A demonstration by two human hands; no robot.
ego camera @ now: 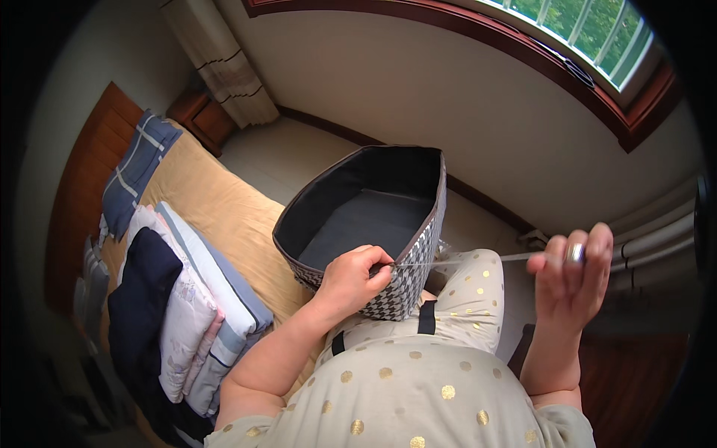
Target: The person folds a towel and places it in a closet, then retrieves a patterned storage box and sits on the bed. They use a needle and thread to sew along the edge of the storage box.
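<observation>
A fabric storage box [411,269] with a houndstooth outside and a black inside stands open on my lap, with nothing seen inside it. My left hand [353,280] pinches the near corner of its rim between thumb and fingers. From that corner a thin pale thread [465,261] runs taut to the right. My right hand [574,269], raised beside my knee and wearing a wide silver ring [575,253], has its curled fingers on the thread's other end. Whether a needle is in those fingers cannot be told.
On the left, a bed with a tan sheet [218,185] holds folded quilts [215,302], dark cloth [140,297] and a blue pillow [137,168]. Scissors [577,71] lie on the windowsill at upper right. A wooden nightstand [204,120] stands beyond the bed; dark wooden furniture [633,369] is at lower right.
</observation>
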